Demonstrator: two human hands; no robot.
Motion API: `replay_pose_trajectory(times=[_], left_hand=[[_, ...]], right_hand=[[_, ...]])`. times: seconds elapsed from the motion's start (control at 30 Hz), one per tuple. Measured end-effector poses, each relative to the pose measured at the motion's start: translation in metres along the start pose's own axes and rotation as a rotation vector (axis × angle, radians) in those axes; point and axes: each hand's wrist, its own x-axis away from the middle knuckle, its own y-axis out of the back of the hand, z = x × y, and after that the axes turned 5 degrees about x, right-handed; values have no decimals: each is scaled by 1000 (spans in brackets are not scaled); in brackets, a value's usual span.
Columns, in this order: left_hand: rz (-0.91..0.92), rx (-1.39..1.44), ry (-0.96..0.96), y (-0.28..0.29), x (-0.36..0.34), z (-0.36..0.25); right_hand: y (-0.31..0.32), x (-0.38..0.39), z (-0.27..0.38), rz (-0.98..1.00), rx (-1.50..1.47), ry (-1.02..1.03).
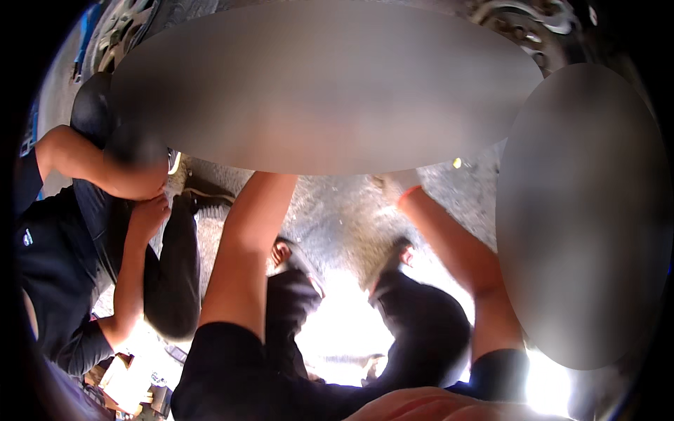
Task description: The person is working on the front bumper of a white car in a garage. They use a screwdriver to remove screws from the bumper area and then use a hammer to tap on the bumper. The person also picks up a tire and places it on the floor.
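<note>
Both my arms reach forward over a grey floor [330,217]. My left forearm [246,245] runs up into a large blurred patch that covers my left hand and whatever it touches. Just below the same patch, part of my right hand [399,184] shows, with an orange-red band [408,193] round its wrist. Its fingers are hidden, so I cannot tell what it holds. On the floor to the right of that hand lies a small yellow bit [457,163]. My knees in dark trousers [421,323] are bent between my arms.
Close on my left sits another person in a black shirt [60,245], arms folded about the knees. Metal wheel-like parts [123,35] stand at the far left, and more metal parts [526,21] at the far right. Cardboard-coloured items [126,382] lie at lower left. A second blurred patch covers the right side.
</note>
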Motion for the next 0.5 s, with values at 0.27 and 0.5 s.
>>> replay_pose_trajectory(times=[0.27,0.5], left_hand=[[72,703,90,-2,362,56],[140,728,-130,-74,600,-29]], right_hand=[[-178,233,186,-465,532,196],[-261,413,301,-121,1692,873]])
